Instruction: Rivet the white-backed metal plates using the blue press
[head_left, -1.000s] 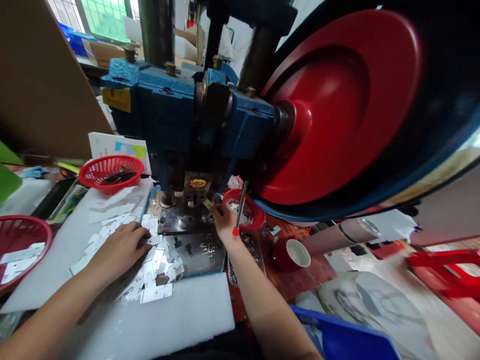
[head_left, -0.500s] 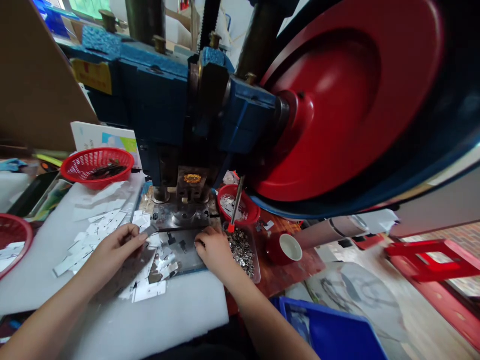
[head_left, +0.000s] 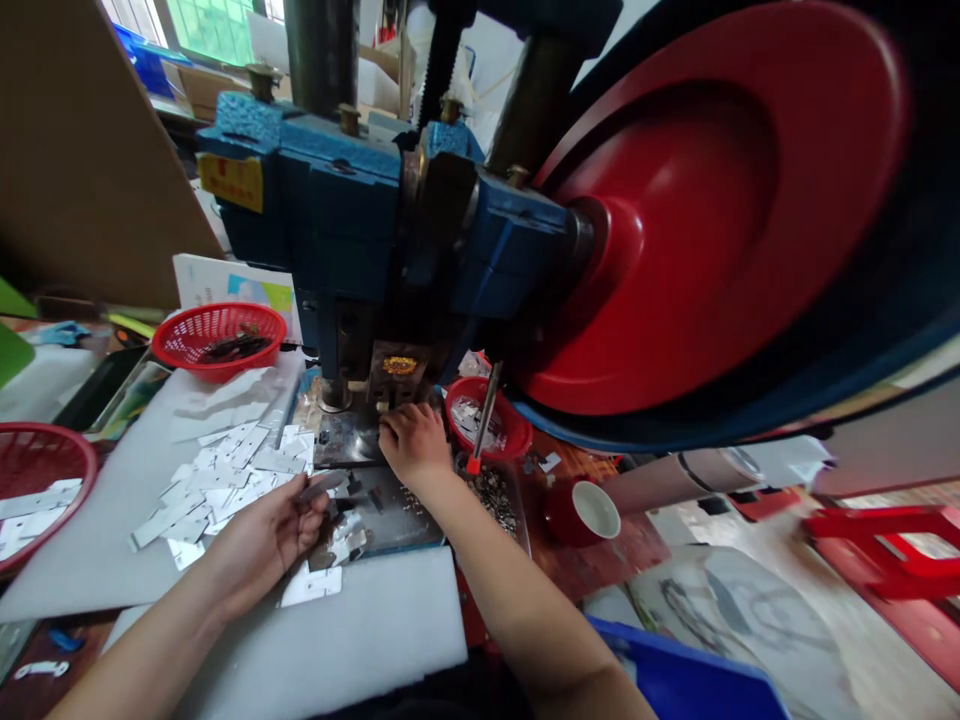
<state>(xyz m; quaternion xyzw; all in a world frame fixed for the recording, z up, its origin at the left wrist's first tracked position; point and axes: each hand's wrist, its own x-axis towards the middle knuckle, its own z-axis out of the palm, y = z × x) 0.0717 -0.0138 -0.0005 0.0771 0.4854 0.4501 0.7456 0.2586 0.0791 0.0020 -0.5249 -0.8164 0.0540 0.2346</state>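
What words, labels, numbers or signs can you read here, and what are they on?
Nothing reads clearly.
Yellow label on the blue press: marks too blurred to read.
Orange-gold patch low on the press: too small to read.
White card behind the red basket: print too blurred to read.

There is just one camera, and it sits on the person's head. It looks forward and down, so the two arms (head_left: 517, 580) come in from the bottom edge. The left hand (head_left: 274, 535) and right hand (head_left: 416, 450) show below the middle. The blue machine (head_left: 337, 210) stands close in front. The big red wheel (head_left: 697, 240) is so near that it fills much of the top right. A window (head_left: 210, 30) is far away, at the top left.
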